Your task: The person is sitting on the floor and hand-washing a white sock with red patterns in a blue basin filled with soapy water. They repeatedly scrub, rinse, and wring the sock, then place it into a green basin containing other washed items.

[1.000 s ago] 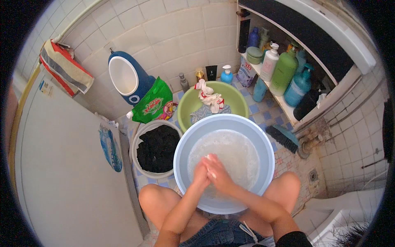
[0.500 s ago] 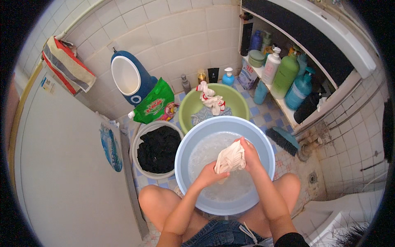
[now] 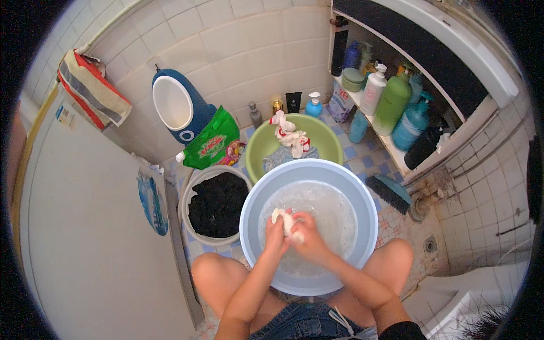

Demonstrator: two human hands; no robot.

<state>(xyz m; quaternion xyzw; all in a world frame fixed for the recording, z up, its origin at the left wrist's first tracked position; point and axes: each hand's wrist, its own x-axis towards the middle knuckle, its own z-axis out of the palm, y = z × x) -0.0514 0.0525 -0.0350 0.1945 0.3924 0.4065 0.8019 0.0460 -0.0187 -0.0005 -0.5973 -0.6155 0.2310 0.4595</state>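
Observation:
A cream-white wet cloth (image 3: 287, 222) is bunched up small between my two hands, above the soapy water in a light blue basin (image 3: 365, 221). The fingers of my left hand (image 3: 275, 237) close round one end, and a bit of fabric sticks out past them. My right hand (image 3: 309, 241) is wrapped over the other end, slightly smeared by motion. Suds float on the cloudy water (image 3: 334, 226) beneath both hands. What kind of garment the cloth is does not show.
Behind stands a green basin (image 3: 258, 144) with white-and-red and grey-blue cloths. Left are a pail (image 3: 190, 229) of black clothes and a green detergent pouch (image 3: 212, 141). Bottles fill a shelf (image 3: 391, 153) at right, near a blue brush (image 3: 391, 192). A drain (image 3: 430, 245) lies lower right.
Both hands have moved left and slightly down within the basin. The cloth, held loosely spread before, is now squeezed into a tight bunch, and my right hand has come over close beside the left.

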